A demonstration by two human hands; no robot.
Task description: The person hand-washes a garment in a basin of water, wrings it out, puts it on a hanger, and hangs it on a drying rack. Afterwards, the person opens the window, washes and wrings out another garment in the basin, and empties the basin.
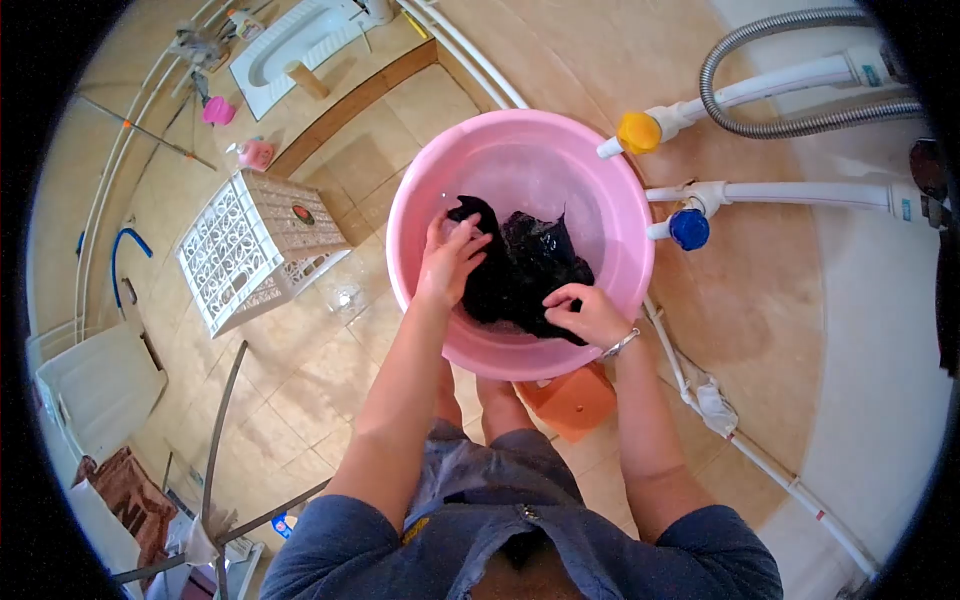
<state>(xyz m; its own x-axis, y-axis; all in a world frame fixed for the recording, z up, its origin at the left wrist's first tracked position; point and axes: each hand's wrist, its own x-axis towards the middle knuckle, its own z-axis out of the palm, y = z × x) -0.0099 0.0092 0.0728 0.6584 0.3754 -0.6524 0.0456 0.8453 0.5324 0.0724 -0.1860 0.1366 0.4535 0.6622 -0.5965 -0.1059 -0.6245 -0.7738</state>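
A round pink basin (420,180) with water in it holds a wet, bunched black cloth (520,265). At the cloth's left edge is my left hand (452,258), its fingers spread over the dark fabric. My right hand (590,314) is at the lower right of the cloth, with fingers curled and thumb and forefinger close together near the fabric. Whatever those right fingertips may pinch is too small to make out.
Two taps, yellow (638,132) and blue (689,229), reach toward the basin's right rim. An orange stool (572,402) is partly under the basin. Left stands a white plastic crate (245,250), with a pink bottle (256,153) behind it. A squat toilet (290,60) lies beyond.
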